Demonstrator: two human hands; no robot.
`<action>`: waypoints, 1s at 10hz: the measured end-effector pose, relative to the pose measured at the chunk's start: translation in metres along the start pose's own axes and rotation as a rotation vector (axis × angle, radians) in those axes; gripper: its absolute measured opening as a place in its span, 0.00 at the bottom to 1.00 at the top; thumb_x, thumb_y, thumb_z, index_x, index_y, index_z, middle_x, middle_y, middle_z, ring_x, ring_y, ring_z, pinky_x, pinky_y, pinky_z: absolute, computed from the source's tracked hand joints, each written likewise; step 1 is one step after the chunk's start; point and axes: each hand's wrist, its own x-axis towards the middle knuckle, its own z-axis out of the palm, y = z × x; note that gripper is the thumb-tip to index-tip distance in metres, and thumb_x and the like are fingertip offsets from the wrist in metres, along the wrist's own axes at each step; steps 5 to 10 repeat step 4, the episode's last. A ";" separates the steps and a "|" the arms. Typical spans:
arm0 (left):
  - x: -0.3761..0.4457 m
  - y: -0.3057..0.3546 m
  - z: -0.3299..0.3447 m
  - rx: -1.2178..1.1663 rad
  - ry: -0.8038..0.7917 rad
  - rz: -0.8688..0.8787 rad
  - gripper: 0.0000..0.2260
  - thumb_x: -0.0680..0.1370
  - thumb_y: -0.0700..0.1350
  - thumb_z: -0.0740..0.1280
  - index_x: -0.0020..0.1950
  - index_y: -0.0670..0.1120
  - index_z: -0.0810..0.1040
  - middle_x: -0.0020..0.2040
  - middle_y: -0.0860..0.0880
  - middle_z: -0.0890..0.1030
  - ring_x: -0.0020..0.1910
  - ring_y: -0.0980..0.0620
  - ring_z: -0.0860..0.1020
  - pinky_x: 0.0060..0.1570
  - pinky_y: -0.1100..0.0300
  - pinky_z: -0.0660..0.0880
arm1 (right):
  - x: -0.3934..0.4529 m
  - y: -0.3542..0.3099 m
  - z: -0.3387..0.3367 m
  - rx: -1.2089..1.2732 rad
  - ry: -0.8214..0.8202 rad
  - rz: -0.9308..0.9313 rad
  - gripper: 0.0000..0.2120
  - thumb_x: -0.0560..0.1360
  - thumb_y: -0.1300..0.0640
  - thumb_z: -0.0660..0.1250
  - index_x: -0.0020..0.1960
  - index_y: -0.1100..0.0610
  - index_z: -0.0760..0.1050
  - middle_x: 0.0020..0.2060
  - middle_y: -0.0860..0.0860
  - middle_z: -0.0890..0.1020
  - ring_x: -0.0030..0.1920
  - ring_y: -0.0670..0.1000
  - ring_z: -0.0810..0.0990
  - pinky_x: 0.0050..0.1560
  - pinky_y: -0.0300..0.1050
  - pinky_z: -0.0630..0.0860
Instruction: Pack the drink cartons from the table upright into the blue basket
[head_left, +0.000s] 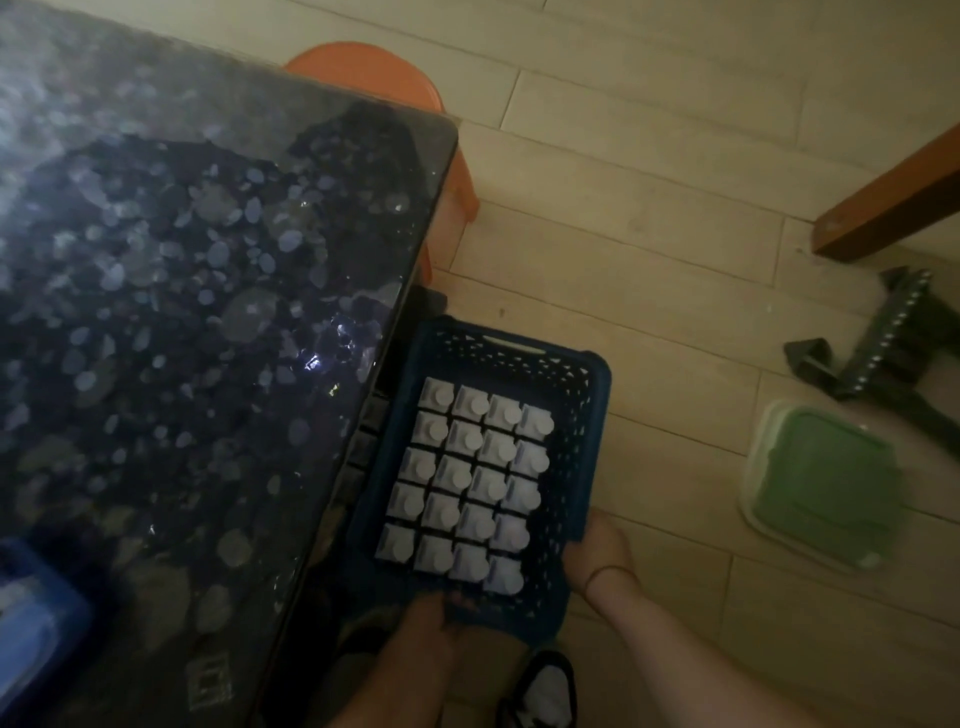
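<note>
At the far left I saw a blue box (36, 623) at the near corner of the dark, speckled surface (182, 312), whose glossy top filled most of the left half of my view. Past its far corner an orange stool (363, 73) stood on the pale plank floor (649, 234). Just beside the surface's right edge sat the blue basket (597, 415), held below the level of the top, with the drink cartons (467, 478) packed upright inside in neat rows, their round white caps facing up. My left hand (421, 644) gripped the basket's near rim, the fingers curled over the edge and closed on it. My right hand (597, 551) clasped the basket's near right corner, the fingers wrapped against the wall there; how tight they were I could not tell in the dim light. A dark shoe (545, 691) showed beneath the basket. Further right, on the floor, lay a green-lidded container (826, 483), a dark strap (883, 338) beyond it, and a brown wooden beam (893, 197) at the edge.
</note>
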 end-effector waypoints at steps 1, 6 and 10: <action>0.003 0.003 0.003 -0.072 -0.073 -0.060 0.14 0.85 0.39 0.50 0.68 0.38 0.68 0.42 0.41 0.71 0.38 0.45 0.68 0.44 0.54 0.69 | 0.013 0.002 -0.005 0.061 0.013 -0.037 0.13 0.77 0.62 0.60 0.60 0.54 0.73 0.53 0.52 0.80 0.46 0.50 0.77 0.46 0.39 0.73; -0.063 0.016 0.004 -0.117 -0.159 0.039 0.21 0.84 0.50 0.57 0.72 0.38 0.68 0.60 0.36 0.75 0.46 0.38 0.73 0.62 0.44 0.67 | -0.004 -0.015 -0.022 0.027 -0.247 0.061 0.14 0.75 0.59 0.64 0.59 0.57 0.71 0.54 0.54 0.79 0.49 0.52 0.77 0.47 0.42 0.75; -0.063 0.016 0.004 -0.117 -0.159 0.039 0.21 0.84 0.50 0.57 0.72 0.38 0.68 0.60 0.36 0.75 0.46 0.38 0.73 0.62 0.44 0.67 | -0.004 -0.015 -0.022 0.027 -0.247 0.061 0.14 0.75 0.59 0.64 0.59 0.57 0.71 0.54 0.54 0.79 0.49 0.52 0.77 0.47 0.42 0.75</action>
